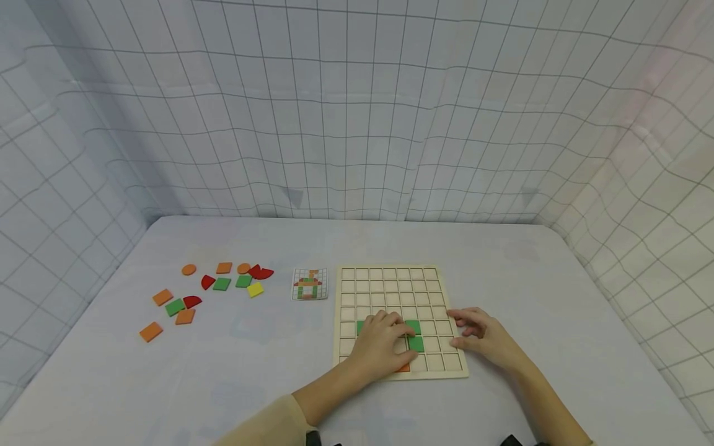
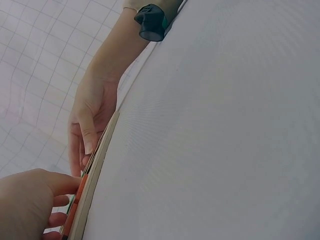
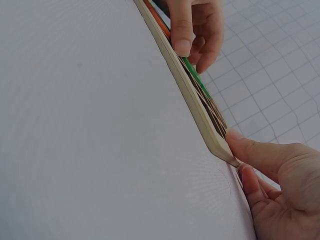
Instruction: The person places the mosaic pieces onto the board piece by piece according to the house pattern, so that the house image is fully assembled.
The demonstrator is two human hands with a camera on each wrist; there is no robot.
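A pale wooden grid board lies flat on the table. My left hand is over its lower middle, hiding some cells. Its bent index finger and its thumb sit at opposite edges of a green square tile lying in a cell. Above that is another green tile; a third green tile shows partly left of the hand. An orange tile peeks out below the thumb. At the board's right edge rests my right hand, thumb on the rim in the right wrist view, index finger extended against the edge.
Left of the board lies a small pattern card with a coloured figure on a grid. Farther left are scattered loose pieces: orange squares, orange discs, red wedges, green squares and a yellow square. Grid-lined white curtains surround the table.
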